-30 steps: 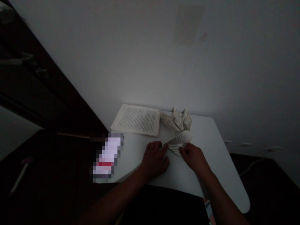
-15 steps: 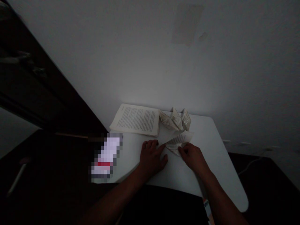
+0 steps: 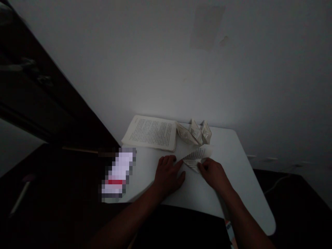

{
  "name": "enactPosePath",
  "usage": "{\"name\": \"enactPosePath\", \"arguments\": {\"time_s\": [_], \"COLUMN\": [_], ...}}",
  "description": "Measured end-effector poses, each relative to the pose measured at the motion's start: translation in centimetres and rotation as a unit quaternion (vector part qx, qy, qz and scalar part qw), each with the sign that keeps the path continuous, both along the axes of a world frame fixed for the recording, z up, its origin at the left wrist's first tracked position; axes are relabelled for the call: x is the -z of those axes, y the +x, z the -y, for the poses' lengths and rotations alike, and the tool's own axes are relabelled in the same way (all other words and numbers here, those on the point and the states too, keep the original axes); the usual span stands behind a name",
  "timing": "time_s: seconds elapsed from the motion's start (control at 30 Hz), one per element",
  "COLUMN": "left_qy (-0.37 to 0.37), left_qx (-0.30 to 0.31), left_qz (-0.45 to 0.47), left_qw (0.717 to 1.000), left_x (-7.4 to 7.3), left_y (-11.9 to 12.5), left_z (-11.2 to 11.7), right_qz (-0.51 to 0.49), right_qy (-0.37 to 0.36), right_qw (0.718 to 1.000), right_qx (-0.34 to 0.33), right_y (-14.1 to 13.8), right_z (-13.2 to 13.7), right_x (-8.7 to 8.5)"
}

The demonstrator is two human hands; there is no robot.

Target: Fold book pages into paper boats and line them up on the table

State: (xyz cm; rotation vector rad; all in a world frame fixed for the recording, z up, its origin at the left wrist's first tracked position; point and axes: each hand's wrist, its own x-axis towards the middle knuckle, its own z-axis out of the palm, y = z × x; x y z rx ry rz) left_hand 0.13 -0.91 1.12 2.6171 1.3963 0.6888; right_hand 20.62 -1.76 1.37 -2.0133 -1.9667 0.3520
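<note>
A partly folded sheet of printed paper (image 3: 194, 159) lies on the white table in front of me. My right hand (image 3: 213, 173) pinches its right side between thumb and fingers. With its fingers apart, my left hand (image 3: 168, 173) rests on the tabletop, the index fingertip touching the paper's left corner. Just behind the sheet stand folded paper boats, one on the left (image 3: 185, 134), one in the middle (image 3: 196, 132) and one on the right (image 3: 206, 132), all made of printed pages.
A stack of printed pages (image 3: 150, 133) lies at the table's back left. A blurred-out phone-like object (image 3: 118, 174) is at the left edge. The white table (image 3: 238, 186) meets a pale wall (image 3: 145, 62) behind; a dark door (image 3: 38, 79) stands at left.
The upper right flap of the folded paper has shifted slightly. Both hands stay in nearly the same place.
</note>
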Motion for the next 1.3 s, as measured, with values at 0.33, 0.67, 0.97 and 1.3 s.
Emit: {"name": "enactPosePath", "arguments": {"time_s": [0.33, 0.67, 0.97, 1.3], "left_qy": [-0.013, -0.017, -0.015, -0.011], "left_qx": [-0.014, -0.020, -0.027, 0.011], "left_qz": [-0.005, -0.014, -0.013, -0.007], "left_qw": [1.000, 1.000, 0.999, 1.000], "left_x": [-0.12, -0.39, -0.05, 0.23], "left_y": [0.06, 0.09, -0.37, -0.39], "left_z": [0.03, 0.05, -0.29, -0.30], "right_qz": [0.002, 0.001, 0.004, 0.011], "right_qy": [-0.008, -0.006, -0.016, -0.019], "right_qw": [1.000, 1.000, 1.000, 1.000], "right_qx": [0.008, 0.003, 0.007, 0.005], "right_y": [-0.19, -0.04, 0.15, -0.05], "right_z": [0.01, -0.05, -0.11, -0.07], "right_x": [-0.28, -0.01, 0.12, -0.07]}}
